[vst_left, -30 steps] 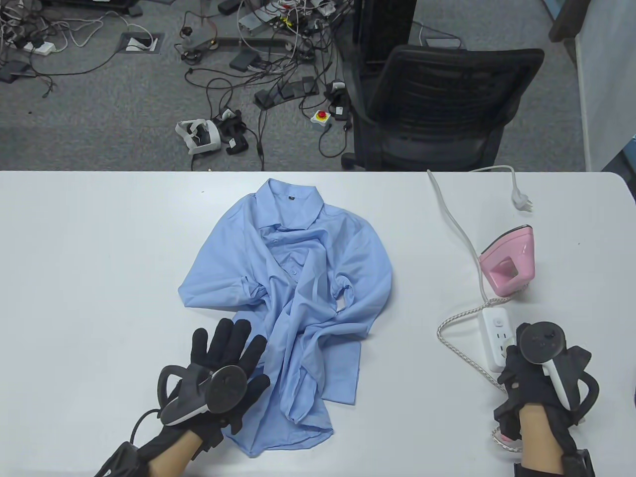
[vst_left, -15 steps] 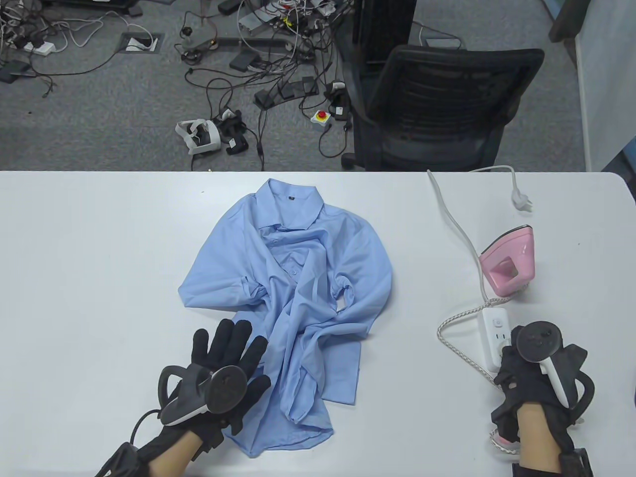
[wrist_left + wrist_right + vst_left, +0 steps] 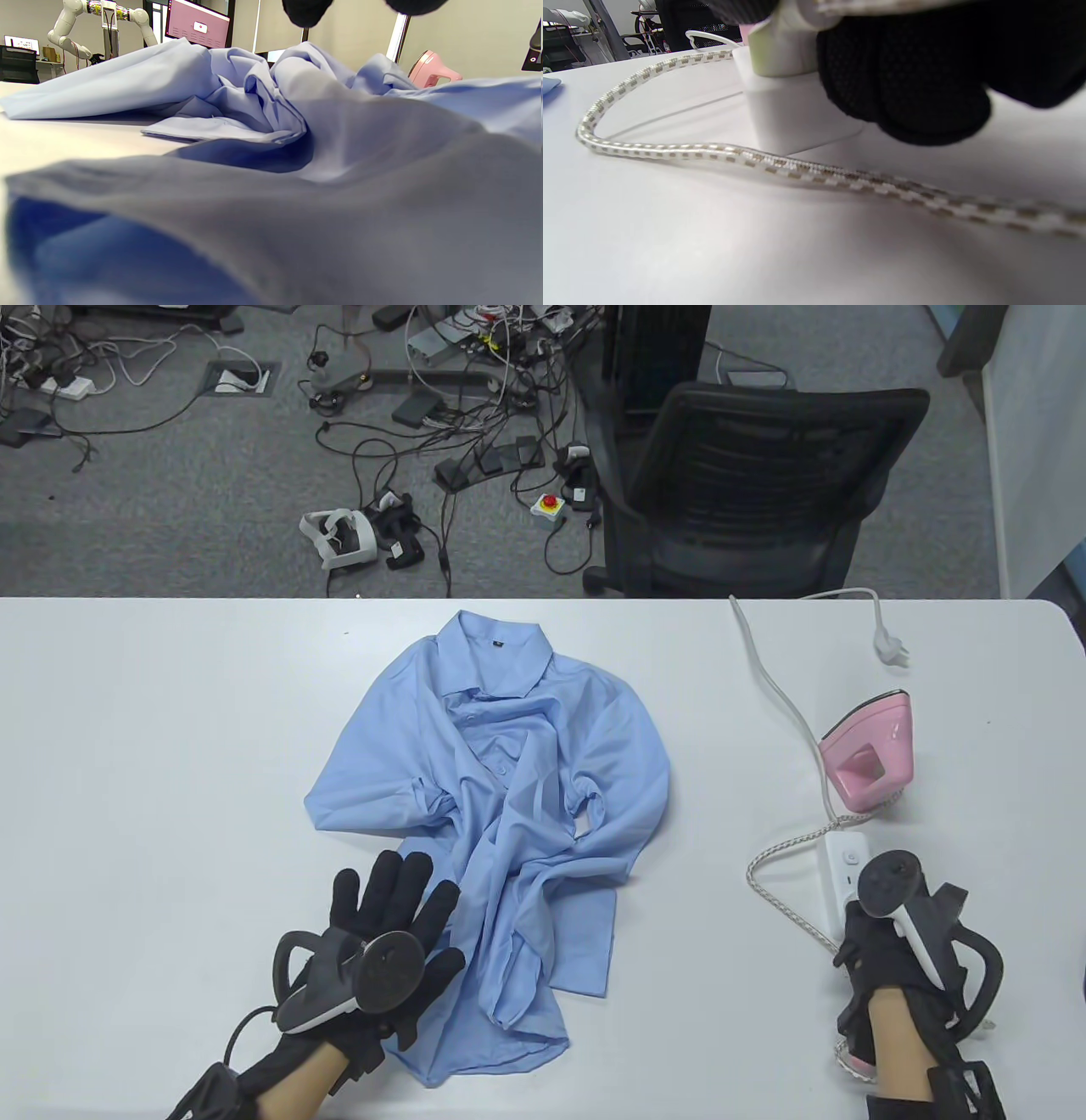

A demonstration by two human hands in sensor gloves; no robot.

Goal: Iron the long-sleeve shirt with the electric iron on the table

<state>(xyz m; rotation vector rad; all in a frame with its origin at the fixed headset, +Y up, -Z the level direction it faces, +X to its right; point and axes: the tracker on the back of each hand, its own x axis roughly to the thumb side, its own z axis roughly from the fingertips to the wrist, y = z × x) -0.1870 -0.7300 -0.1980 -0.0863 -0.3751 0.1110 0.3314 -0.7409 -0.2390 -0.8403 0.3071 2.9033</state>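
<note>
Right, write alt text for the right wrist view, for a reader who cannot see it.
A black-gloved right hand grips a cream plug set against the top of a white power strip on a white table. A braided beige-and-white cord loops across the table in front of the strip.

White table (image 3: 153, 746) with crumpled shirt (image 3: 509, 780), iron (image 3: 870, 755), power strip (image 3: 840, 861), braided cord (image 3: 768, 869).

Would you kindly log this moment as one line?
left hand: flat on shirt | right hand: plug at power strip | iron: upright
</note>
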